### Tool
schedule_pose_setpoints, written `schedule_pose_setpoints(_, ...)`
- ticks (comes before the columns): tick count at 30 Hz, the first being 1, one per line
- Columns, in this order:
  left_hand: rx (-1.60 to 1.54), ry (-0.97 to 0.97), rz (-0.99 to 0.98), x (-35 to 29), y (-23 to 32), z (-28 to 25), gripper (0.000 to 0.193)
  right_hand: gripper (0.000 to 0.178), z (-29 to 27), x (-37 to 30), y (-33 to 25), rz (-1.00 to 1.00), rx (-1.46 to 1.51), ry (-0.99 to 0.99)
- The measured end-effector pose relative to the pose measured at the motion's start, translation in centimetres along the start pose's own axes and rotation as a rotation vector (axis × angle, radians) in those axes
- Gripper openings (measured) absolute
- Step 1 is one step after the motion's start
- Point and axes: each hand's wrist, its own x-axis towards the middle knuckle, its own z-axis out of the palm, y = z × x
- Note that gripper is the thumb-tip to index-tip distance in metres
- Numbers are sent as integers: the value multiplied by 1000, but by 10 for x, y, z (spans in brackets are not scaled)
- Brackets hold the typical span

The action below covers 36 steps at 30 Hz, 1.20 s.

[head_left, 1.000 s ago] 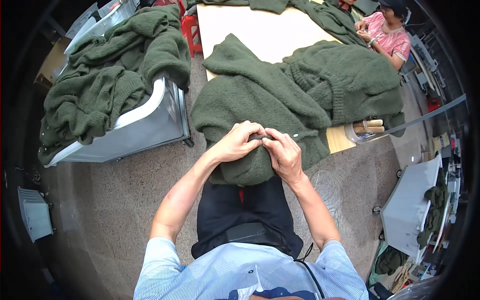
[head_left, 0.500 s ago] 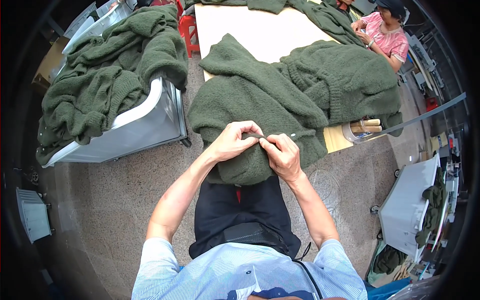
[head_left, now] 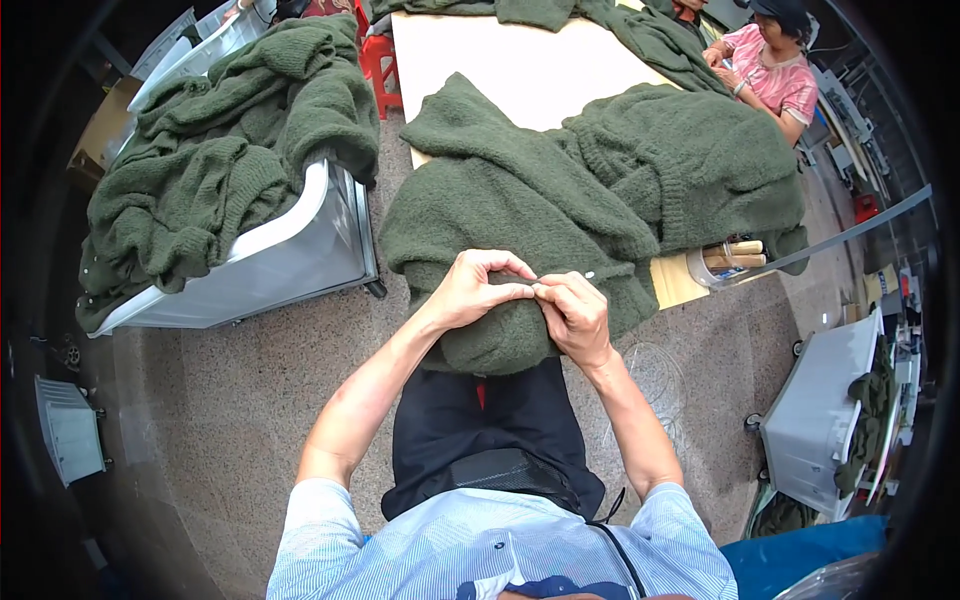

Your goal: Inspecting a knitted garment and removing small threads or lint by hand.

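Observation:
A dark green knitted sweater [head_left: 500,210] hangs over the table's near edge, its lower part above my lap. My left hand [head_left: 480,290] pinches a fold of the knit between thumb and forefinger. Right against it, my right hand [head_left: 575,312] has its fingertips closed on the same fold. The fingertips of both hands meet; whether anything small is held between them I cannot make out. A small white button [head_left: 590,274] shows on the sweater just beyond my right hand.
At the left stands a white wheeled bin [head_left: 290,235] heaped with green knits [head_left: 220,160]. More knitwear [head_left: 700,150] lies on the pale table [head_left: 490,60]. A clear container [head_left: 708,268] with wooden-handled tools sits by its edge. Another person [head_left: 770,65] sits far right; a second bin [head_left: 815,410] stands right.
My fingertips have drawn together, the right hand now touching the left thumb and forefinger at the fold. The sweater remains in nearly the same place.

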Motion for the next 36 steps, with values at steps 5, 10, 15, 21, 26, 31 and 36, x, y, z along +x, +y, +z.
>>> schedule_pose_setpoints(5,154,57,143,0,-4,2,20,19,-6,0,6,46,102,-69)
schedule_pose_setpoints(10,207,107,240,-1,-13,2,21,23,5,0,2,228,105,22)
schedule_pose_setpoints(15,313,233,371,-2,-18,9,23,25,1,1,8,226,76,-129)
schedule_pose_setpoints(21,417,316,455,0,-19,14,24,18,14,-3,7,201,62,17)
schedule_pose_setpoints(26,447,270,503,2,-13,11,25,16,13,-4,9,280,99,10)
schedule_pose_setpoints(31,593,247,629,5,-14,11,25,13,3,2,12,380,208,-61)
schedule_pose_setpoints(36,601,370,666,8,-18,19,23,10,2,7,8,499,266,-54)
